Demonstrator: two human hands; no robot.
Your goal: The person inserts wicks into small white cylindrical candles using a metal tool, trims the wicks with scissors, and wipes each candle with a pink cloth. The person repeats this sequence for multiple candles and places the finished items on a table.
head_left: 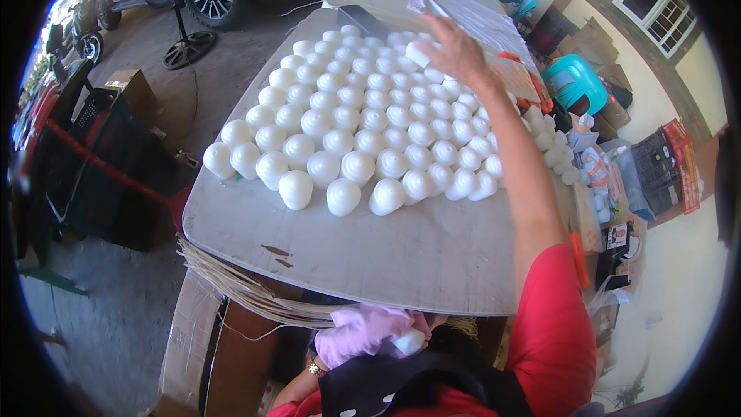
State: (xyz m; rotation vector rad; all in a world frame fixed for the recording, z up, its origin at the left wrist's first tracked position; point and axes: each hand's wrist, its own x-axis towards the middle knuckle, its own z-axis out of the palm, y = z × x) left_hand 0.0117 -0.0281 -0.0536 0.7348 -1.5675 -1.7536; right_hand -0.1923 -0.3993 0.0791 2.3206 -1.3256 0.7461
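Note:
Several rows of white, waxy candle-like pieces (pixel 338 141) with rounded, ridged tops stand close together on the table (pixel 401 255). My right hand (pixel 455 50) reaches over the far part of the rows. A tilted white piece (pixel 417 54) sits between its thumb and fingers, blurred a little by motion. Low in front of my body, at the near table edge, a pink cloth (pixel 363 333) covers most of my left hand (pixel 328 355). Another white piece (pixel 409 341) pokes out of the cloth's folds. Most of the left fingers are hidden.
Pale strings (pixel 247 286) hang in a bundle along the near left table edge. A flat dark slab (pixel 361 22) lies beyond the rows. Smaller white pieces (pixel 549 143) heap at the right edge. A teal plastic chair (pixel 575 83) stands right; dark bins (pixel 116 162) stand left.

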